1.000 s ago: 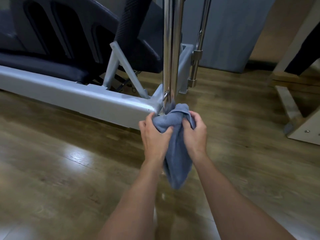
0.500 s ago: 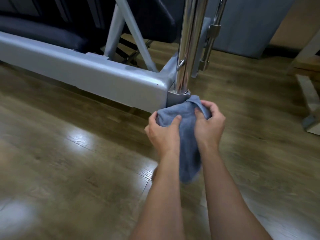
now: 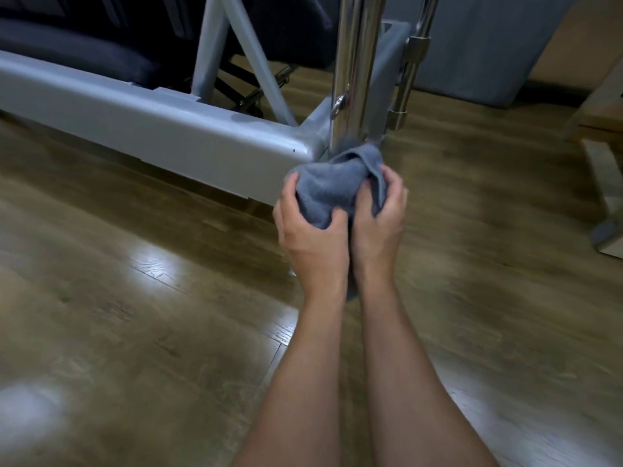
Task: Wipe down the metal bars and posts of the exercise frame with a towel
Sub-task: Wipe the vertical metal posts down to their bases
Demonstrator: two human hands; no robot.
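Note:
A shiny chrome post (image 3: 357, 69) rises from the corner of the grey frame rail (image 3: 161, 129). A blue-grey towel (image 3: 332, 185) is bunched around the foot of the post, hiding its base. My left hand (image 3: 312, 241) grips the towel from the left and my right hand (image 3: 381, 227) grips it from the right, the two hands pressed close together. A little of the towel hangs down between my wrists. A thinner chrome bar (image 3: 416, 62) with a clamp stands just right of the post.
Grey diagonal struts (image 3: 256, 59) and dark padded parts (image 3: 84, 62) lie behind the rail. A wooden piece with a grey foot (image 3: 606, 230) stands at the right edge. A grey panel (image 3: 499, 45) stands behind. Glossy wood floor (image 3: 135, 315) spreads on the near side.
Both hands slid the towel down the post to its foot and drew closer together. The hanging tail is now mostly hidden. The view tilted down and nearer to the frame's corner.

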